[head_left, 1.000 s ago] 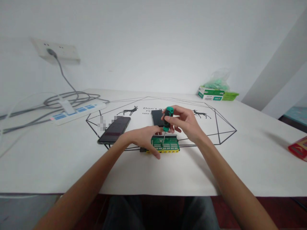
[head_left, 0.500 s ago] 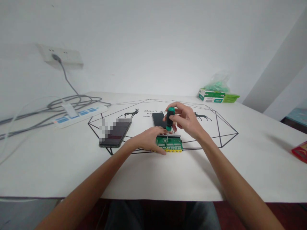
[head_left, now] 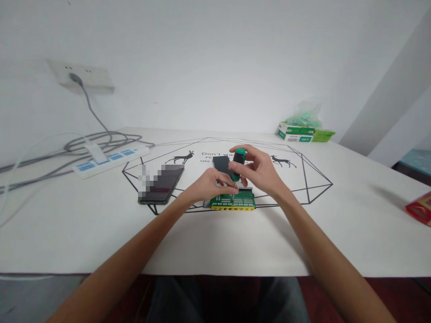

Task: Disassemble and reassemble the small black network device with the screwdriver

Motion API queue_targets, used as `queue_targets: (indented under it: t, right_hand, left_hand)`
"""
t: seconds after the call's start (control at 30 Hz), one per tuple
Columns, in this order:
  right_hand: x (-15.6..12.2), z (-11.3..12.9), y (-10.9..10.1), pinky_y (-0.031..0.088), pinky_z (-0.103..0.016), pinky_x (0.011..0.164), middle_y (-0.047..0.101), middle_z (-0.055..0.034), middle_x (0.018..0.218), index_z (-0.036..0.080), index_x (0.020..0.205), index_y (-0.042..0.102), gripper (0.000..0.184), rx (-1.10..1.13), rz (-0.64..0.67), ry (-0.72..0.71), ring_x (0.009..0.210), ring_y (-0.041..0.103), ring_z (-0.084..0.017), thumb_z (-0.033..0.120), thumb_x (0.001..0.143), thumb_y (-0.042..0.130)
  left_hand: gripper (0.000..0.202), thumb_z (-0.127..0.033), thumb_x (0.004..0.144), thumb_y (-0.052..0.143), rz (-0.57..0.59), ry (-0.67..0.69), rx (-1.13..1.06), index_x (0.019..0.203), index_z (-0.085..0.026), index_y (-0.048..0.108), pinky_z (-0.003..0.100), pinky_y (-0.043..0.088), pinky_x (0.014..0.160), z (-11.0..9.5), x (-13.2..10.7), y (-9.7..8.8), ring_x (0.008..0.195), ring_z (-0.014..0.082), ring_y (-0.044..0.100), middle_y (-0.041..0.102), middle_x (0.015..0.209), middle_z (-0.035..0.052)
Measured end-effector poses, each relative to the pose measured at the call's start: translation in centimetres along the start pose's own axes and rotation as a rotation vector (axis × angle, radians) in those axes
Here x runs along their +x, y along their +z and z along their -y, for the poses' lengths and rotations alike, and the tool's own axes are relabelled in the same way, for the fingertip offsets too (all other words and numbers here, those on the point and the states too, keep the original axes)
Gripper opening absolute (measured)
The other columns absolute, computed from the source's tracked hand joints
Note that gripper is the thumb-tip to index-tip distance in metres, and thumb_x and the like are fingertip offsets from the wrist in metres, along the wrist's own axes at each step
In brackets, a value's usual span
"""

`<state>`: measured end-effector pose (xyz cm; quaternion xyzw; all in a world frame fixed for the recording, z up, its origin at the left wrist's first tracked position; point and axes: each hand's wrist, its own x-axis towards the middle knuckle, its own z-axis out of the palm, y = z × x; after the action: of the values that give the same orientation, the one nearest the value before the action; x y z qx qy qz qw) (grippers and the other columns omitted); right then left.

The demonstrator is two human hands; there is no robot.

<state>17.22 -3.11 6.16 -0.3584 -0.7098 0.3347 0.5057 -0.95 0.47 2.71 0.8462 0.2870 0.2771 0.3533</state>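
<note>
A green circuit board point(head_left: 237, 202) with a yellow front edge lies on the white table point(head_left: 215, 242), in the middle. My right hand point(head_left: 259, 172) is closed round the green-and-black handle of a screwdriver point(head_left: 238, 162), which stands nearly upright with its tip on the board. My left hand point(head_left: 208, 185) hovers at the board's left part, its fingertips pinched together by the screwdriver shaft; what they pinch, if anything, is too small to see. A black flat piece point(head_left: 220, 163) lies just behind the board.
A dark phone point(head_left: 163, 186) lies left of the board. A white power strip point(head_left: 107, 160) with grey cables sits at the far left, plugged into a wall socket point(head_left: 81, 78). Green boxes point(head_left: 298, 132) stand at the back right. A red box point(head_left: 420, 208) sits at the right edge.
My left hand has lifted off the board's left edge and its fingers have drawn up to pinch near the screwdriver shaft. The right hand stays on the screwdriver.
</note>
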Motion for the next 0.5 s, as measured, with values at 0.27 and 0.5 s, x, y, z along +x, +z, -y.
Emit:
queue_targets:
  t: [0.27,0.5]
  right_hand:
    - [-0.26,-0.38,0.56,0.036,-0.022,0.035,0.062,0.0031,0.073,0.022,0.105,0.060,0.037,-0.012,-0.076,0.016,0.039,0.051,-0.007,0.038,0.075,0.074]
    - [-0.51,-0.34,0.85,0.033,-0.023,0.034,0.062,0.0029,0.074,0.022,0.100,0.060,0.038,-0.025,-0.066,0.012,0.039,0.051,-0.007,0.044,0.073,0.077]
  left_hand:
    - [0.023,-0.036,0.084,0.066,0.110,0.020,-0.067,0.090,-0.018,0.078,0.028,0.052,0.083,-0.10,-0.15,-0.42,0.089,0.0172,0.069,0.077,0.097,0.0071]
    - [0.022,-0.038,0.079,0.072,0.051,0.005,-0.034,0.086,-0.018,0.079,0.029,0.052,0.079,0.19,-0.13,-0.43,0.083,0.0173,0.069,0.078,0.088,0.0052]
